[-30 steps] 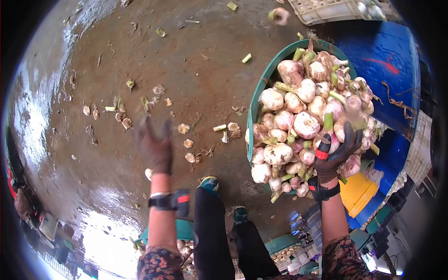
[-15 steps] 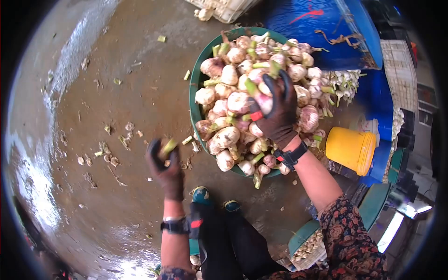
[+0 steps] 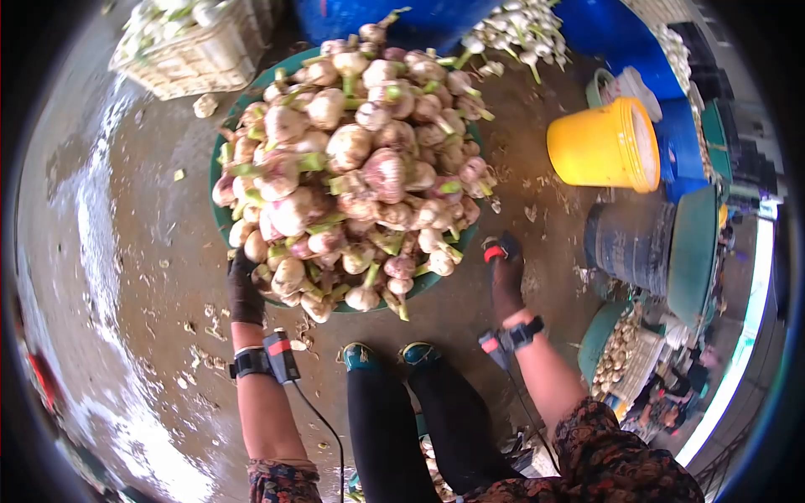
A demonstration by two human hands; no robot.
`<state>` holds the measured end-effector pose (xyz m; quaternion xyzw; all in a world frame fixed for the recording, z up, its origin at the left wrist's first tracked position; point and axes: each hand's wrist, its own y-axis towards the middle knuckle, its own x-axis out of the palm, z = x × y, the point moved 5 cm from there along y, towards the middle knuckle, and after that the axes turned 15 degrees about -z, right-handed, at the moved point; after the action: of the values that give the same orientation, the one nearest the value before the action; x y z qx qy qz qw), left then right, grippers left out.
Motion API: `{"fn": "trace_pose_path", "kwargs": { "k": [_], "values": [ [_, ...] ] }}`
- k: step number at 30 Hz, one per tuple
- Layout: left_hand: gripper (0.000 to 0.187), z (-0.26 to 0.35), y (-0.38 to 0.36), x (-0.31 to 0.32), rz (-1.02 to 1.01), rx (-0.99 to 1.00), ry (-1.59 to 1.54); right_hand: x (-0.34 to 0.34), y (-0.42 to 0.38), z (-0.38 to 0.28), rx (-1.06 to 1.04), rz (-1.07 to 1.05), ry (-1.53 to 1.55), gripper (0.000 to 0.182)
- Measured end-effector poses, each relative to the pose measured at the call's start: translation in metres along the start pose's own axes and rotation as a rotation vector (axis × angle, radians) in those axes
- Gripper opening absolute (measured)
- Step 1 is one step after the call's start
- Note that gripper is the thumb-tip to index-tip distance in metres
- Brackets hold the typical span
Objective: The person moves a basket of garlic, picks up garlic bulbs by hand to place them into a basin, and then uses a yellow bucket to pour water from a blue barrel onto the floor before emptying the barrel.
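Garlic bulbs [image 3: 348, 151] with short cut stems are heaped high in a round green basin [image 3: 220, 214]. At the basin's lower left edge is my left hand [image 3: 246, 289] in a dark glove; its fingertips reach up beside the outermost bulbs and are partly hidden, so its grip cannot be made out. My right hand [image 3: 505, 272], gloved with a red band at the thumb, is just off the basin's lower right side. Its fingers are curled, and whatever they may hold is too small or hidden to name.
A white crate [image 3: 201, 63] stands at upper left. To the right are a yellow bucket [image 3: 591, 147], a dark bucket [image 3: 629, 243] and a green tub [image 3: 694, 251]. More garlic [image 3: 524, 33] lies at the top by blue containers. Peelings litter the wet floor.
The view has shifted, so the basin now appears further left. My right hand has left the top of the heap for its lower right side. My left hand has come to the basin's edge.
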<state>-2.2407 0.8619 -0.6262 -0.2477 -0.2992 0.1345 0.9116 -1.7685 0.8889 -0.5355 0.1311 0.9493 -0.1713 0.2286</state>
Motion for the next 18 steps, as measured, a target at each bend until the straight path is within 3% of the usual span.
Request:
{"fn": "trace_pose_path", "kwargs": {
  "k": [2, 4, 7, 9, 11, 13, 14, 15, 17, 18],
  "values": [
    [0.049, -0.006, 0.003, 0.002, 0.02, -0.131, -0.126, -0.017, 0.027, 0.029, 0.523, -0.168, 0.373, 0.02],
    [0.048, -0.02, 0.008, -0.032, 0.234, -0.227, 0.167, -0.006, 0.066, 0.017, 0.151, -0.237, 0.091, 0.02],
    [0.045, -0.02, 0.003, -0.044, 0.315, -0.24, 0.317, 0.025, 0.094, 0.028, 0.326, -0.406, 0.337, 0.023],
    [0.031, -0.021, 0.012, -0.05, 0.222, -0.157, 0.264, 0.033, 0.102, 0.022, 0.29, -0.358, 0.205, 0.022],
    [0.027, -0.013, 0.016, -0.056, -0.016, -0.049, 0.558, 0.032, 0.109, 0.023, 0.159, -0.424, 0.0, 0.022],
    [0.026, -0.011, 0.018, -0.068, -0.051, -0.145, 0.671, 0.033, 0.117, 0.034, 0.038, -0.494, -0.014, 0.023],
    [0.022, -0.015, 0.015, -0.077, -0.054, -0.219, 0.652, 0.033, 0.119, 0.03, -0.019, -0.398, -0.074, 0.024],
    [0.022, -0.011, 0.012, -0.085, -0.074, -0.258, 0.955, 0.03, 0.119, 0.024, 0.026, -0.419, -0.075, 0.024],
    [0.026, -0.016, -0.003, -0.092, -0.042, -0.172, 1.26, 0.023, 0.127, 0.019, -0.005, -0.387, -0.234, 0.025],
    [0.028, -0.026, -0.016, -0.094, -0.041, -0.177, 1.191, 0.02, 0.132, 0.018, 0.013, -0.415, -0.233, 0.026]
  ]
}}
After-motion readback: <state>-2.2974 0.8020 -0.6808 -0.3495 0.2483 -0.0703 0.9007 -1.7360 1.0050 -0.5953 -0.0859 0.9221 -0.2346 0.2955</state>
